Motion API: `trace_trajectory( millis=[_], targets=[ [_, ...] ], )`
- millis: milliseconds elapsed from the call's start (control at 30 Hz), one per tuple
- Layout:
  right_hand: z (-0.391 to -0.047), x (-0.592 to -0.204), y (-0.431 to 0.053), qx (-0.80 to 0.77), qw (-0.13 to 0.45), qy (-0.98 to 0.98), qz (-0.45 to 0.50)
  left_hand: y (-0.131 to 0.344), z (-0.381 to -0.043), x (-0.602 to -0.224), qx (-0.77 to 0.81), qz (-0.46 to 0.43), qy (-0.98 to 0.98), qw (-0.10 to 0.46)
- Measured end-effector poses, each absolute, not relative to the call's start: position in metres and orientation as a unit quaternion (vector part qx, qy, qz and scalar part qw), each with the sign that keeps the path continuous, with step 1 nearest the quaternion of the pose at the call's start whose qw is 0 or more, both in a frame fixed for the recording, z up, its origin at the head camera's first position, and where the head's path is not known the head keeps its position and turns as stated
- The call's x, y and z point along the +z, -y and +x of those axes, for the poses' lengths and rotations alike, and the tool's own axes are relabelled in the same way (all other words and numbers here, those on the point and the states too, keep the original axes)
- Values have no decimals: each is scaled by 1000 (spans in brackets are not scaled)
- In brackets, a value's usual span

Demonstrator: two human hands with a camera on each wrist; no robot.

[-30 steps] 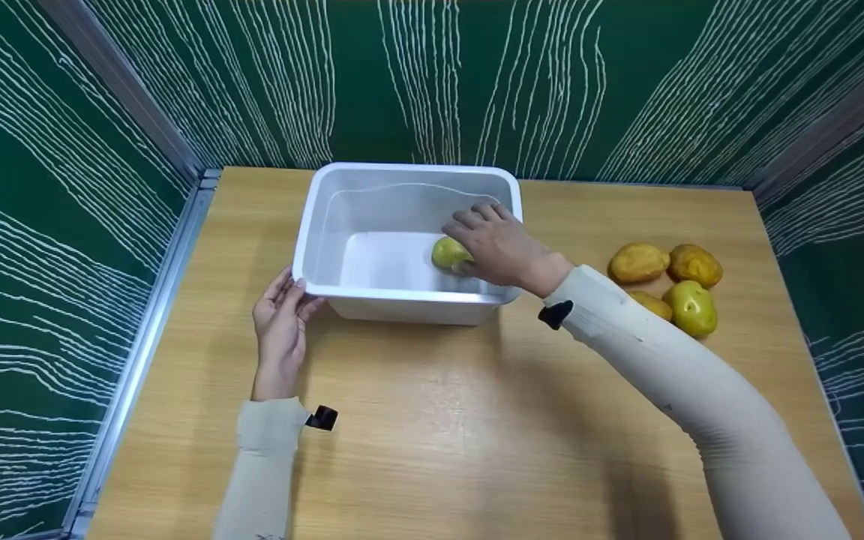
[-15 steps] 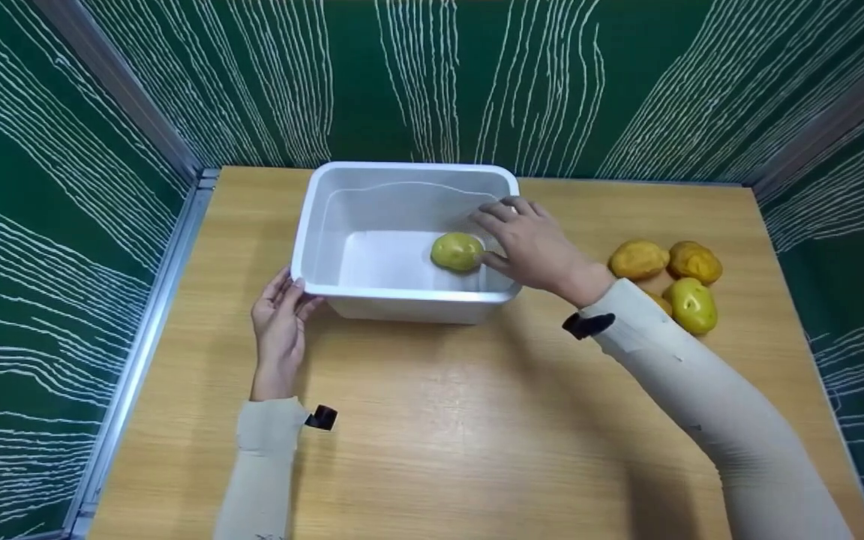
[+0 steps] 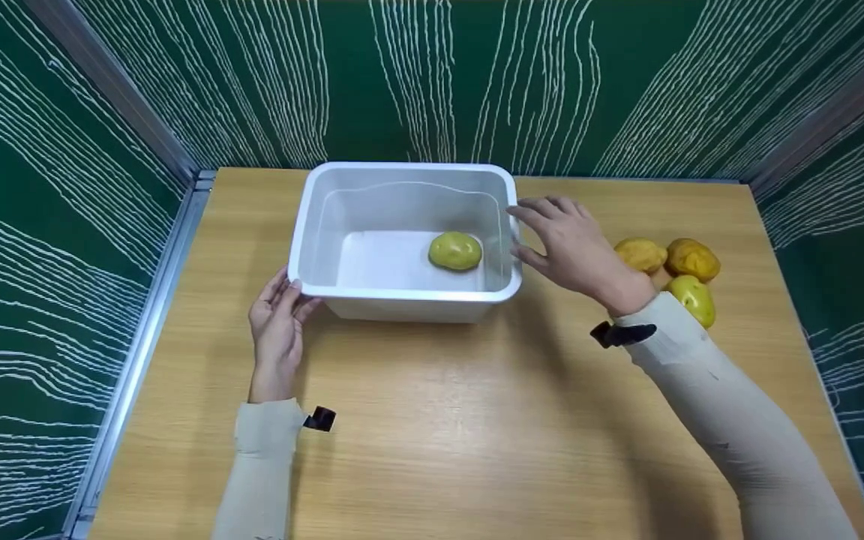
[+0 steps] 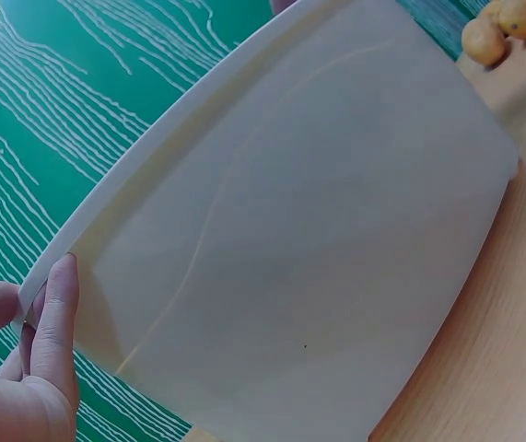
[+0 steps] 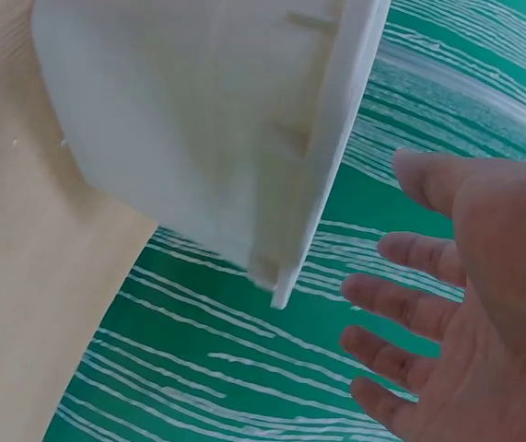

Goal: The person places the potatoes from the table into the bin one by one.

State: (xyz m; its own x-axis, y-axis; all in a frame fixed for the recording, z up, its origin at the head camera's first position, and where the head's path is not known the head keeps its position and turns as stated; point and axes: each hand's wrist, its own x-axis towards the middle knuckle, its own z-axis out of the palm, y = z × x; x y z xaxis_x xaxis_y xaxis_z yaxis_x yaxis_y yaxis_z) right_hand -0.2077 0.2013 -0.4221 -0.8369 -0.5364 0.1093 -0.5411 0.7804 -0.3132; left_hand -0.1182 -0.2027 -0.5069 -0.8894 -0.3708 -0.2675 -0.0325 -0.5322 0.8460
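Note:
A white plastic tub point(image 3: 409, 310) stands upright near the back of the table. My left hand point(image 3: 276, 337) grips its front left corner, with fingers and thumb on either side of the rim point(image 4: 46, 258) in the left wrist view. One yellow-green potato point(image 3: 455, 250) lies on the tub floor, towards the right. Beside the tub's right rim, my right hand point(image 3: 574, 244) is raised with its fingers spread and holds nothing. The right wrist view shows that palm point(image 5: 511, 313) apart from the tub wall point(image 5: 189, 120).
Right of the tub, a brownish potato point(image 3: 640, 255), another brownish potato point(image 3: 693, 259) and a greener potato point(image 3: 693, 298) lie grouped on the wooden table point(image 3: 417, 435). My right forearm partly covers the group. Green walls point(image 3: 462, 82) with white wavy lines enclose the table's back and sides.
My right hand has let go of the yellow-green potato in the tub and moved right, out over the rim. My left hand has stayed on the corner.

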Motion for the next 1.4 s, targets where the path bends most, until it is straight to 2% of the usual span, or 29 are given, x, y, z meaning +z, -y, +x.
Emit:
trace_trajectory(
  millis=[867,1400],
  targets=[
    [-198,-483,-290,169,-14,972,165,204,-116,-506,-849,208,475,100],
    [-185,-508,-327,159,-44,977,133,204,-118,-507,-845,212,482,96]
  ],
)
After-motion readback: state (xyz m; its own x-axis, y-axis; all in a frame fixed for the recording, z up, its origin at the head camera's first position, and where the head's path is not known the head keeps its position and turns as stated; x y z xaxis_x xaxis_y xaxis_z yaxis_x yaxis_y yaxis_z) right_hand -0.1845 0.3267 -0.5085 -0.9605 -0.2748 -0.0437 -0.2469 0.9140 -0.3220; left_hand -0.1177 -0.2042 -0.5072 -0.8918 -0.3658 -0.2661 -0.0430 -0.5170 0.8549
